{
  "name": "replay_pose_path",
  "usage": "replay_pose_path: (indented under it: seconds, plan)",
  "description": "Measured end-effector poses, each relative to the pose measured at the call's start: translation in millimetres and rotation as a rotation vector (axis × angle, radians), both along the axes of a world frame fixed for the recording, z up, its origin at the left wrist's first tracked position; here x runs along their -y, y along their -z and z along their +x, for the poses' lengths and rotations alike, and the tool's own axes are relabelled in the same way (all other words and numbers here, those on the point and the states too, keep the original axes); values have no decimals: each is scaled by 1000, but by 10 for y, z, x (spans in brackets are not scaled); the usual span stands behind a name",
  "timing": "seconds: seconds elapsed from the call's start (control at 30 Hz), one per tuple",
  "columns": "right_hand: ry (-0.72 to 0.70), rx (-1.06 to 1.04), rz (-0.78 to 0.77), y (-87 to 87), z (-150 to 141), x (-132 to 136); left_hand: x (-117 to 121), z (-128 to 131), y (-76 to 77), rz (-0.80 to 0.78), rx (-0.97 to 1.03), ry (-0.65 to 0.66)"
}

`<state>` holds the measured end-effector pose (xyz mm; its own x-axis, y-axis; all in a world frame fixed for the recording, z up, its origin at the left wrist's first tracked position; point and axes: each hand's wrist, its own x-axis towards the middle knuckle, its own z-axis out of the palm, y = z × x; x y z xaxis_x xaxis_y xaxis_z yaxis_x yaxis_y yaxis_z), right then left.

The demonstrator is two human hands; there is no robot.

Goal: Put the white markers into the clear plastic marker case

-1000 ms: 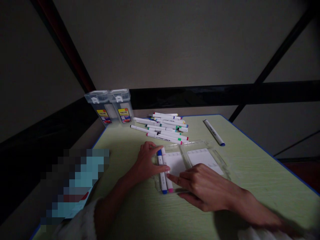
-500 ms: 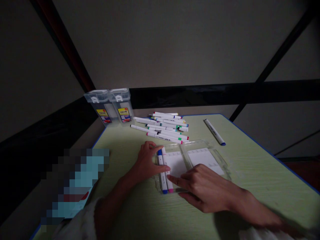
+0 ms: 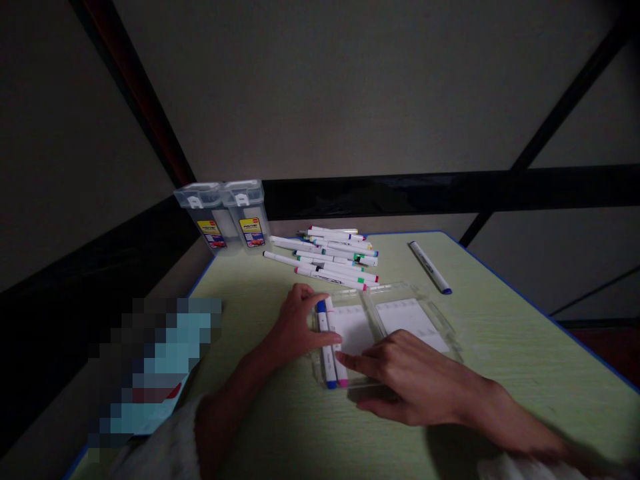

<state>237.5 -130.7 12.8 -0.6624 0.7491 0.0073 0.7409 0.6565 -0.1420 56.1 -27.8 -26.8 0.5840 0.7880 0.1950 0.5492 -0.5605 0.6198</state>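
Note:
A clear plastic case (image 3: 373, 320) lies opened flat on the table, with white cards in its two halves. In its left half are two white markers side by side, a blue-capped marker (image 3: 327, 357) and a pink-tipped marker (image 3: 342, 372). My left hand (image 3: 300, 317) rests at the left edge of the case, its thumb across both markers and its index finger near their top ends; the two fingers are apart. My right hand (image 3: 405, 377) reaches in from the right, index finger stretched out to the pink-tipped marker, thumb lower and apart.
Behind the case is a loose pile of white markers (image 3: 340, 257). One thick blue-ended marker (image 3: 430, 268) lies alone at right. Two clear lidded boxes (image 3: 245, 217) stand at the back left. A pixelated bluish item (image 3: 173, 347) is at left on the green table (image 3: 500, 320).
The view has shifted slightly. Both hands stay at nearly the same places on the case, and the markers in it have not visibly moved.

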Motion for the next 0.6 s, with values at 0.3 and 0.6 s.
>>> replay_pose_path:
  seconds: [0.3,0.6]
  plan:
    - [-43,2,32,30,-5,-19,13,9,-40,-34,19,6]
    - [-48,31,70,-5,-53,-26,-266,50,2,278,43,-38]
